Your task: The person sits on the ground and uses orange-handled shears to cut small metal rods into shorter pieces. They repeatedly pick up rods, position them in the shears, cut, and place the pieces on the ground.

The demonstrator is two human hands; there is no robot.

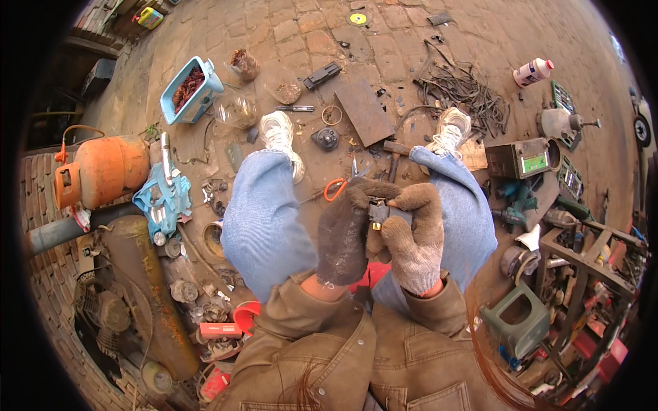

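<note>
Both my hands wear dirty knit gloves and are closed around a small dark part (378, 212) with a brass-coloured piece, held between my knees. My left hand (343, 236) wraps round it from the left, fingertips over its top. My right hand (411, 236) grips it from the right, thumb and index finger bent against it; the fingers hide much of it. Just beyond my hands, on the ground, lie orange-handled scissors (334, 188), a hammer (395, 164) and a rusty metal plate (363, 113).
An orange gas cylinder (113, 171), blue bag (162, 198) and long rusty cylinder (140, 294) crowd my left. A blue tub (188, 92) and cable tangle (459, 85) lie ahead. A metal box (517, 157), green plastic piece (514, 318) and metal frame (586, 274) stand right.
</note>
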